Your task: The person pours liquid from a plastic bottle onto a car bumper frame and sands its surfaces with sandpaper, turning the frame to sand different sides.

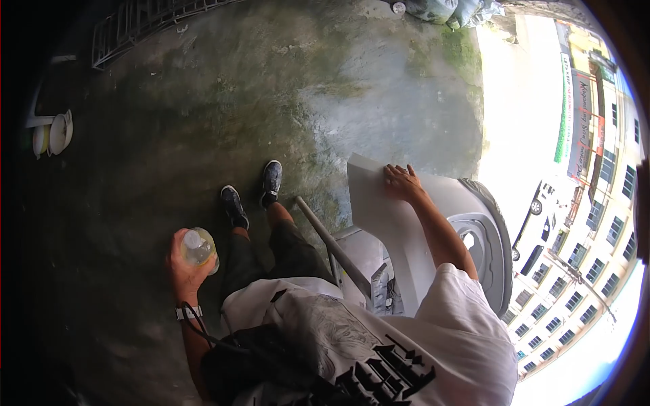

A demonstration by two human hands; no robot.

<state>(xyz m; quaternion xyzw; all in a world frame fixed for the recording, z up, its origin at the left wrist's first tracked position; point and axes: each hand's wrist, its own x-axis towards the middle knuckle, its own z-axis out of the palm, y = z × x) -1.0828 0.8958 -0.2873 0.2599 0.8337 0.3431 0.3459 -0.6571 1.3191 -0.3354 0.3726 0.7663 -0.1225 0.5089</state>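
Note:
A clear plastic bottle (pixel 201 252) with a whitish cap and pale yellowish contents stands upright in my left hand (pixel 181 267), whose fingers wrap around its side. My right hand (pixel 403 181) lies palm down near the top edge of a large light-grey car bumper (pixel 379 196), with its fingers apart. The bumper has a rounded opening and a darker rim at its far side. Under it, a grey metal pipe (pixel 332 245) of a support shows near my legs.
Stained concrete floor (pixel 257 115) surrounds my shoes. A metal rack (pixel 142 27) stands at the far left, with white containers (pixel 61 132) below it in view. Stuffed plastic bags (pixel 453 10) lie at the top. Parked vehicles (pixel 538 227) and a building are on the right.

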